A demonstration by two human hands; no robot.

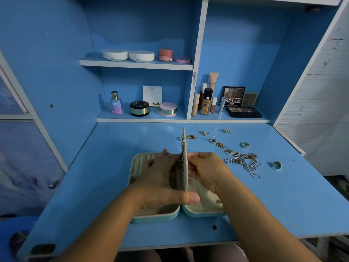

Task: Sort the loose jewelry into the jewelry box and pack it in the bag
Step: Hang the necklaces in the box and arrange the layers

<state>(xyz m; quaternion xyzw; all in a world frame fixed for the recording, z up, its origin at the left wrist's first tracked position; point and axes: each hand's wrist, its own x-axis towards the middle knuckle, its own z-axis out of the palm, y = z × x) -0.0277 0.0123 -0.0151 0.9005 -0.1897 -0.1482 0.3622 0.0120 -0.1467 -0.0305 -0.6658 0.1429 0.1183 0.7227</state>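
Note:
An open cream and mint jewelry box (136, 167) lies on the blue desk, its two halves flat. A cream middle flap (184, 148) stands upright between them with a gold chain (182, 163) hanging on its left face. My left hand (160, 182) rests against the flap's left side, fingertips at the chain, thumb along the hinge. My right hand (205, 171) pinches the flap's right side. Loose jewelry lies to the right: a tangle of necklaces (243, 161), a silver ring (276, 165), a band ring (245, 145), earrings (227, 130). No bag is in view.
Shelves behind hold cosmetics: a perfume bottle (116, 103), compacts (139, 108), foundation bottles (206, 102), eyeshadow palettes (243, 111). White jars (128, 55) sit on the upper shelf. The desk's right edge (294, 142) runs close to the rings.

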